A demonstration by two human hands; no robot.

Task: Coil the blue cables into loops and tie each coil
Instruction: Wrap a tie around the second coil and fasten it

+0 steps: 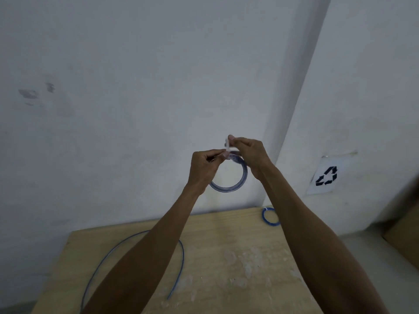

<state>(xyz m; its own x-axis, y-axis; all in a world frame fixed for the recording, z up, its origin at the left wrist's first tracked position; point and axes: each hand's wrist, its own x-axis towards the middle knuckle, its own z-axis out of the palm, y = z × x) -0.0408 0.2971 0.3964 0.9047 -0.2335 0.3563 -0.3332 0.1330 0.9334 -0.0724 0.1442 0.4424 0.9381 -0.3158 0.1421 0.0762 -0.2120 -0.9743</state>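
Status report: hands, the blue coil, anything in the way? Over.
Left hand grips raised coil top, right hand pinches white tie. Loose cable waits on table. Nothing blocking.

We find no words, numbers or brand names to read anywhere. The one sign we can make out is a black recycling symbol (326, 176), three arrows chasing one another in a triangle. It is printed on a white sheet of paper (333, 161) stuck to the wall (362, 87) beyond the far right corner of the desk (226, 234).
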